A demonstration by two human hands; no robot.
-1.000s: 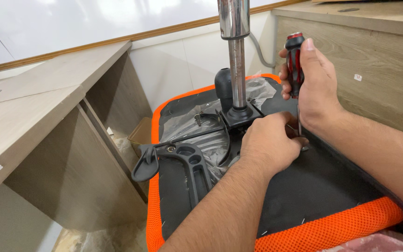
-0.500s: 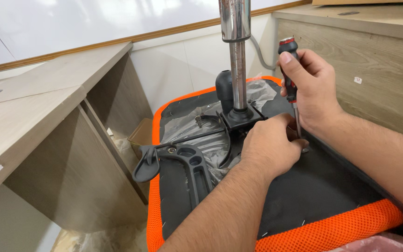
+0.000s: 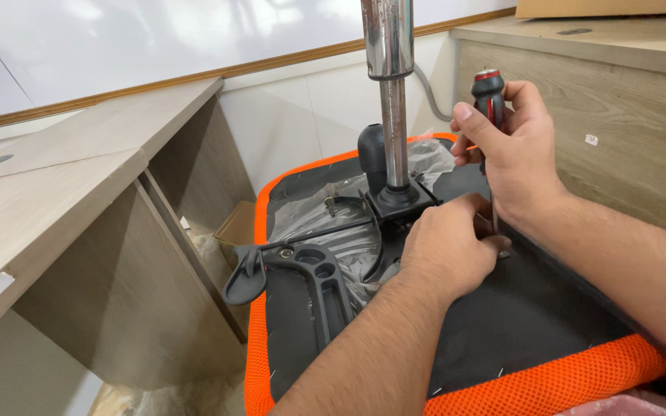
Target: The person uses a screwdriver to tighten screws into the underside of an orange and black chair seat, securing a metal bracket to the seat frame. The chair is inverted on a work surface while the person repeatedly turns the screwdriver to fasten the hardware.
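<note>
the right hand [image 3: 514,150] is closed around the black and red handle of a screwdriver [image 3: 489,96], holding it upright with the shaft running down behind the left hand toward the underside of an overturned chair seat [image 3: 518,323]. the left hand [image 3: 449,246] lies curled on that black underside, right beside the lower end of the shaft; its fingers are bent inward, but whether they pinch anything cannot be told, since the fingertips are hidden. the seat is black with an orange mesh edge [image 3: 549,385] and sits between pale wooden desks [image 3: 79,177]. just left of the left hand, a black metal plate [image 3: 398,200] is on the seat, and a shiny metal column [image 3: 391,92] rises straight up from it, out of the top of the view. a black lever with a paddle end [image 3: 244,281] and a black plastic arm [image 3: 321,289] lie further left, on crumpled clear plastic wrap [image 3: 333,231]. a small cardboard box [image 3: 234,227] sits on the floor under the desk on the left.
</note>
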